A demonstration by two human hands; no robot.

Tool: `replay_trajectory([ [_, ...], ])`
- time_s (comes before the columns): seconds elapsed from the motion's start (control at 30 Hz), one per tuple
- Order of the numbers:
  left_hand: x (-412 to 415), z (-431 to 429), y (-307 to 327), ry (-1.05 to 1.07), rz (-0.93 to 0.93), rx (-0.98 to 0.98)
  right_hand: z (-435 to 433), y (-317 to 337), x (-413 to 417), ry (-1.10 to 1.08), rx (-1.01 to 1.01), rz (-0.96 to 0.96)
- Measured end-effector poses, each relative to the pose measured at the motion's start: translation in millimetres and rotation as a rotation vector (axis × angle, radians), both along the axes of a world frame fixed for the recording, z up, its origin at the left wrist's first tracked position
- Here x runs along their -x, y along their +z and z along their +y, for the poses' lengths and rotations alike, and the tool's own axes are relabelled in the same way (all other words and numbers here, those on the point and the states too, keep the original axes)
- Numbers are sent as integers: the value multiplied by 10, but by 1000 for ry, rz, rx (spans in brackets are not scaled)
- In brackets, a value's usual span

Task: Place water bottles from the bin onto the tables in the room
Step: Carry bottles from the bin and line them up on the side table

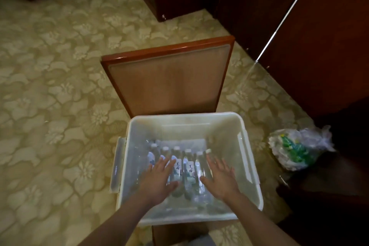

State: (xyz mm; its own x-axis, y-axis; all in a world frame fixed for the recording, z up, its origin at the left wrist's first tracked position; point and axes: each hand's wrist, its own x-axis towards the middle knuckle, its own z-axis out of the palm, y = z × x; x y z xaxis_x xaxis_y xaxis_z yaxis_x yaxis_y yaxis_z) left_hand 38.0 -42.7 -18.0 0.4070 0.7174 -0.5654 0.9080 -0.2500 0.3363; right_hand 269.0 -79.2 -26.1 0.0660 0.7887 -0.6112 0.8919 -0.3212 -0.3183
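Bottles (189, 177) with illegibly scripted white labels (177, 166) lie in the bin (179, 117) under left hand (157, 182) and right hand (220, 180), fingers (162, 164) spread, empty.

A wooden chair (167, 78) stands on patterned carpet (50, 86), a seemingly plastic bag (299, 148) nearby.

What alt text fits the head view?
Two open hands, the left hand and the right hand, reach into a white plastic bin over a row of water bottles lying on its bottom. A wooden chair back stands just beyond the bin on patterned carpet, with a crumpled plastic bag at right.
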Motion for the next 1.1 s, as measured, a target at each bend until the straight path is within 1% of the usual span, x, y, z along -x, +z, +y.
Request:
replay_trajectory([
  [0.13, -251, 248, -371, 42, 22, 70, 311, -394, -240, 24, 97, 36],
  [0.33, -604, 516, -960, 23, 59, 157, 587, -1022, -446, -65, 163, 79],
  [0.47, -846, 693, -1354, -47, 78, 185, 688, -1340, -486, -174, 180, 140],
  [0.53, -938, 737, -1549, -123, 114, 176, 672, -1556, -490, -235, 185, 141],
  [0.63, -1060, 806, -1734, -175, 119, 174, 549, -1959, -493, -297, 191, 134],
  [0.73, -1142, 888, -1885, -240, 145, 133, 624, -1881, -417, -333, 194, 66],
  [0.87, -1249, 980, -2010, -282, 162, 122, 651, -1948, -417, -354, 201, -8],
  [1.0, -1336, 987, -2092, -288, 167, 90, 637, -2038, -396, -396, 188, -44],
  [1.1, -1393, 969, -2085, -267, 176, 57, 642, -2064, -384, -430, 170, -36],
])
